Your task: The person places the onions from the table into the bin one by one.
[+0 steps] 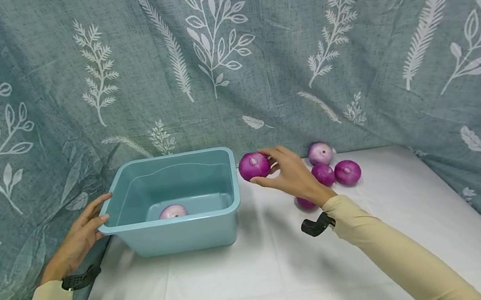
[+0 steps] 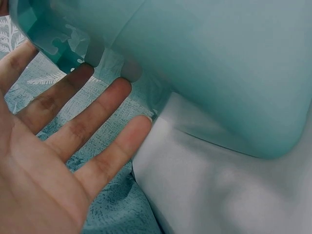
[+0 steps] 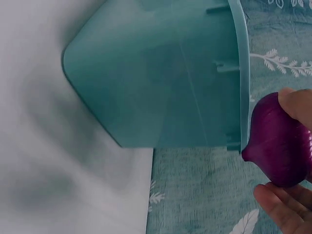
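A purple onion [image 1: 254, 166] is pinched between the thumb and fingers of my right hand [image 1: 288, 174], raised just outside the right rim of a teal plastic basin [image 1: 178, 235]. In the right wrist view, the tip of this onion [image 3: 282, 141] appears close to the rim; contact is unclear. My left hand [image 1: 78, 239] rests its fingertips at the basin's left rim. The left wrist view shows its fingers [image 2: 105, 109] fairly straight against or near the outer wall. Inside the basin lies a pale purple onion [image 1: 172, 211], partly hidden by the front wall.
Right of the basin, a pale onion [image 1: 320, 153] and purple onions [image 1: 347, 173] [image 1: 323, 174] sit grouped on the white-covered table [image 1: 223, 287]. Another onion [image 1: 306, 204] is partly covered by my right wrist. A leaf-patterned cloth [image 1: 256, 64] hangs behind.
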Available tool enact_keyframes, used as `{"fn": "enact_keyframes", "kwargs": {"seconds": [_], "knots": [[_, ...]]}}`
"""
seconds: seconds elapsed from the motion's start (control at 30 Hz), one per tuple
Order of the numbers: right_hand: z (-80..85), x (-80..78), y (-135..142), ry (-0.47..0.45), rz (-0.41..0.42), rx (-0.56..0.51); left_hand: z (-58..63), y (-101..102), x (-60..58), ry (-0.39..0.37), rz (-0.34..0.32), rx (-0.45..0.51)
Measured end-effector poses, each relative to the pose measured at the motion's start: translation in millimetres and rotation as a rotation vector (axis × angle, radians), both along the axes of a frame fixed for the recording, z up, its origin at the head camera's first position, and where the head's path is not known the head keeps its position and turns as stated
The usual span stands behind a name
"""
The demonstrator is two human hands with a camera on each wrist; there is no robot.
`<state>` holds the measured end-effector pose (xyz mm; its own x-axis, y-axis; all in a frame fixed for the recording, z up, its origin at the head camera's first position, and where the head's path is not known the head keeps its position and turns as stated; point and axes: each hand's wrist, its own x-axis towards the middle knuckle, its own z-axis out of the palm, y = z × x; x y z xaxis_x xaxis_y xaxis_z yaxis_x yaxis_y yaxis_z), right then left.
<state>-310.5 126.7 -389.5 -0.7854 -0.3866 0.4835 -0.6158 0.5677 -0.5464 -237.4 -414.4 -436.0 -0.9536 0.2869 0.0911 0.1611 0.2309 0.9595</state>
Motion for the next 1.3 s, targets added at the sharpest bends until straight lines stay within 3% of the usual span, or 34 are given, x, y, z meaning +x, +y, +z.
{"fn": "enact_keyframes", "kwargs": {"seconds": [0.27,0.7,1.3], "knots": [[7.2,1.9,-16.6,-0.021,-0.012,-0.038,-0.1,-0.2,0.4,-0.011,0.018,-0.007],[8.8,0.9,-43.8,0.006,0.049,-0.063,0.4,0.2,0.7,-0.008,0.018,-0.007],[2.3,1.4,-58.1,0.082,0.212,-0.041,1.3,0.9,0.7,-0.010,0.013,-0.005]]}}
